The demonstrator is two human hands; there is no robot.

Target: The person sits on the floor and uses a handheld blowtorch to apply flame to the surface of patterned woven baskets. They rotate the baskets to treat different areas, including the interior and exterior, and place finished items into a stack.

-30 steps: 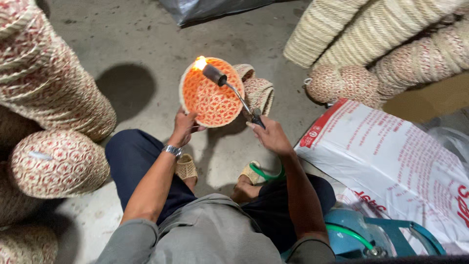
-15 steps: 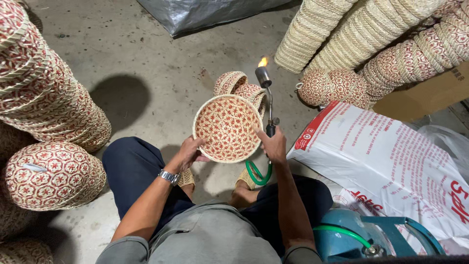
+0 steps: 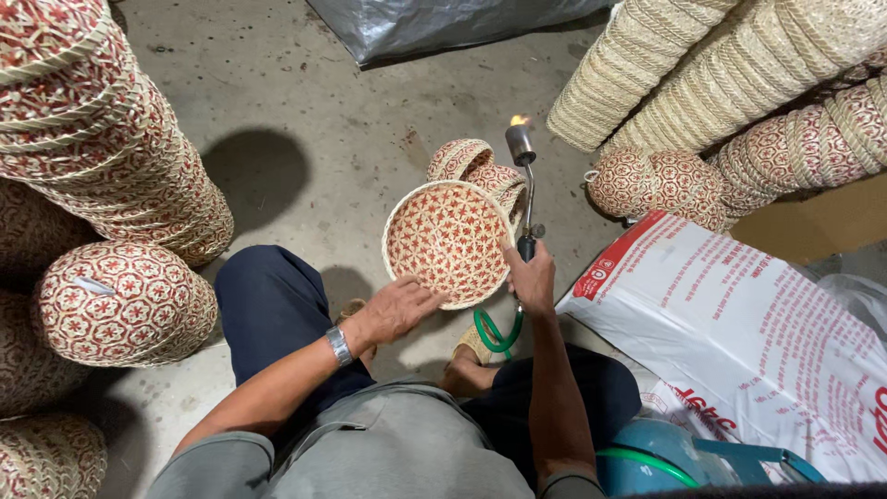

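Since half a second ago we have tipped the basket [image 3: 450, 242] a little further toward us and kept the torch [image 3: 523, 185] lifted clear, its small flame [image 3: 519, 120] pointing up and away. Our left hand [image 3: 395, 310] curls under the basket's lower rim, fingers closed on it; our right hand [image 3: 530, 275] is wrapped around the torch handle, green hose [image 3: 493, 331] trailing below. The basket's inside faces us, held above the concrete floor [image 3: 314, 139]. Judging by the stacks of baskets [image 3: 111, 139] around us, many remain to be singed.
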